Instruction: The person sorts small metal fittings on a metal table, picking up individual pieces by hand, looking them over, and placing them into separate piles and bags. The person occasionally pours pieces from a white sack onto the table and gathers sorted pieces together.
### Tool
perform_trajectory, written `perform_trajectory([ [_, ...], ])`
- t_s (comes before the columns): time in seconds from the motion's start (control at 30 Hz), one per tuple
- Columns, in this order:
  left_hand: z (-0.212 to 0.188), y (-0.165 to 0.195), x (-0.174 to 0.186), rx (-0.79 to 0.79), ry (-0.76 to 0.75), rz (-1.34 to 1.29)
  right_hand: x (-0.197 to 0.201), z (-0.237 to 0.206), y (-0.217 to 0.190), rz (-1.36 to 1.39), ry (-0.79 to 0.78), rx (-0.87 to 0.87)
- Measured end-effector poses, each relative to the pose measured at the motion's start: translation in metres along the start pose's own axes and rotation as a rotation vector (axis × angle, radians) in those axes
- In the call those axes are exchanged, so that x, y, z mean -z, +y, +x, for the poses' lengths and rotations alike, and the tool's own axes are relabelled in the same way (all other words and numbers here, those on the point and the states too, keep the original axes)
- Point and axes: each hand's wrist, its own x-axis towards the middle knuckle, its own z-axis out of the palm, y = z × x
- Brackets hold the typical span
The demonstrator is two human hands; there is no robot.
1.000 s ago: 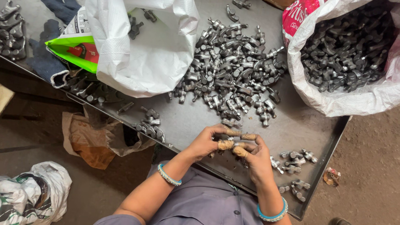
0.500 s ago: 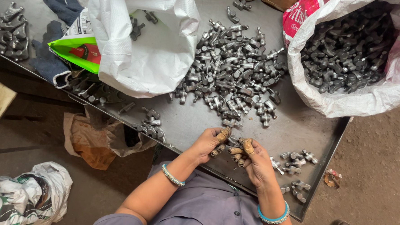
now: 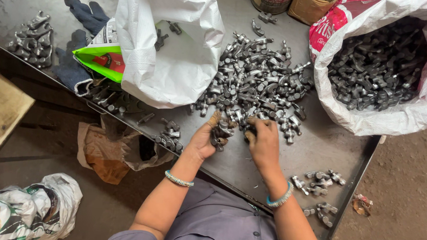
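Observation:
A heap of small grey metal parts (image 3: 258, 83) lies in the middle of a dark metal table (image 3: 318, 148). My left hand (image 3: 204, 139) is closed on several of these parts at the heap's near edge. My right hand (image 3: 263, 141) sits beside it, fingers curled into the near parts of the heap, gripping some. Both wrists wear bangles.
A big white sack (image 3: 362, 112) full of the same parts stands at the right. Another white sack (image 3: 177, 61) lies at the left, by dark gloves (image 3: 81, 13) and a small pile (image 3: 32, 40). Small groups of parts (image 3: 319, 180) lie near the table's front corner. A bag (image 3: 27, 208) lies on the floor.
Both hands moved away from me, from the bare table near the front edge up to the near edge of the heap, and closed on parts there.

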Motion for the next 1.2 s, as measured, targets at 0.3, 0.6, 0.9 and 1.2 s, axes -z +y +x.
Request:
perform_trajectory([
  [0.3, -0.009, -0.001, -0.007, -0.043, -0.060, 0.219, 0.010, -0.022, 0.041, 0.340, 0.093, -0.065],
  [0.6, -0.015, -0.060, -0.023, 0.028, -0.238, 0.755, 0.027, -0.087, 0.075, 1.375, 0.210, -0.544],
  [0.9, -0.019, -0.064, -0.021, 0.229, -0.206, 0.769, 0.016, -0.099, 0.086, 1.466, 0.086, -0.790],
  [1.2, -0.016, -0.069, -0.011, 0.394, -0.154, 0.575, 0.000, -0.113, 0.116, 1.420, -0.038, -0.860],
])
